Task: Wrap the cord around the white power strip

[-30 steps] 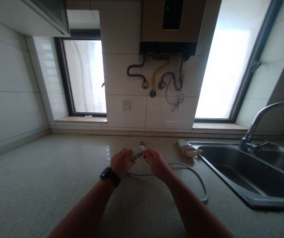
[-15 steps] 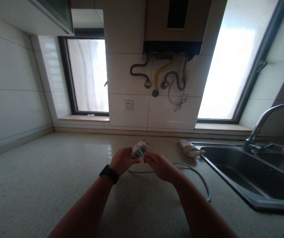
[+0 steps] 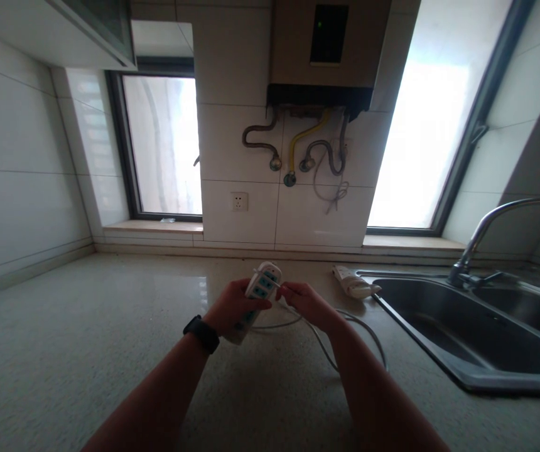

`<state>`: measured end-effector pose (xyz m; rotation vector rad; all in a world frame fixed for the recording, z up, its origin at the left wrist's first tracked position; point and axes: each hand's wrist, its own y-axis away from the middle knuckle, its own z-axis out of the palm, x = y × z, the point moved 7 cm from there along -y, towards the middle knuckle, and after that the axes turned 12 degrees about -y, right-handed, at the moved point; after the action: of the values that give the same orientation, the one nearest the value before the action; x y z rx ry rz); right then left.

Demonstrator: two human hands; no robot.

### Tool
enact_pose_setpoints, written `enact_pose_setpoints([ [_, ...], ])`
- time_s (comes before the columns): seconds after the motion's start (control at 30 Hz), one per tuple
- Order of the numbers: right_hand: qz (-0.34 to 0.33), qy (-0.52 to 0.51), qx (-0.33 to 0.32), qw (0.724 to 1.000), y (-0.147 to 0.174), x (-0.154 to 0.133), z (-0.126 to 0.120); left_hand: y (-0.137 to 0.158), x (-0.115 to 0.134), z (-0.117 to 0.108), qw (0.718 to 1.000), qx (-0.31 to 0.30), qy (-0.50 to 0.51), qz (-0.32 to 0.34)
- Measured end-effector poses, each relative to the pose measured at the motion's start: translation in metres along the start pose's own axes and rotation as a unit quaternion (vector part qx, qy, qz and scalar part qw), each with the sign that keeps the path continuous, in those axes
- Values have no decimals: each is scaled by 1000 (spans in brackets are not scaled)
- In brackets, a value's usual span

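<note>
My left hand (image 3: 232, 306), with a dark watch on the wrist, is closed around a white power strip (image 3: 268, 272) with teal sockets. The strip is tilted, its upper end up and to the right, and my fingers cover part of its middle. My right hand (image 3: 305, 302) pinches a light grey power cord (image 3: 277, 284) just right of the strip. That stretch of cord crosses over the strip's upper part. More of the cord lies in loose loops on the counter, under and beside my right forearm.
A crumpled white package (image 3: 355, 282) lies beside the sink (image 3: 432, 348) on the right, below a curved faucet (image 3: 481, 229). The speckled counter (image 3: 86, 339) runs to the tiled wall. There a wall socket (image 3: 239, 201) sits below left of the water heater's pipes (image 3: 291, 144).
The power strip has turned so its socket face and more of its length show. The cord on the counter now shows an added loop near my right forearm. The view has shifted slightly.
</note>
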<state>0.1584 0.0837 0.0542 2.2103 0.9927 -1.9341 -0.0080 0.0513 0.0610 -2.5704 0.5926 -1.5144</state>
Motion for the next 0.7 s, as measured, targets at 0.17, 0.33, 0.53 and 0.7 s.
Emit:
enact_pose_setpoints([
  [0.17, -3, -14, -33, 999, 4, -7, -1, 4, 12, 4, 999, -37, 31, 18],
  [0.33, -9, -149, -50, 988, 7, -8, -2, 9, 11, 13, 994, -93, 49, 11],
  [0.53, -21, -306, -130, 943, 12, -21, 12, 23, 9, 40, 943, -255, 215, 11],
  [0.7, -32, -327, -216, 919, 23, -38, 31, 38, 13, 58, 872, -374, 317, -3],
])
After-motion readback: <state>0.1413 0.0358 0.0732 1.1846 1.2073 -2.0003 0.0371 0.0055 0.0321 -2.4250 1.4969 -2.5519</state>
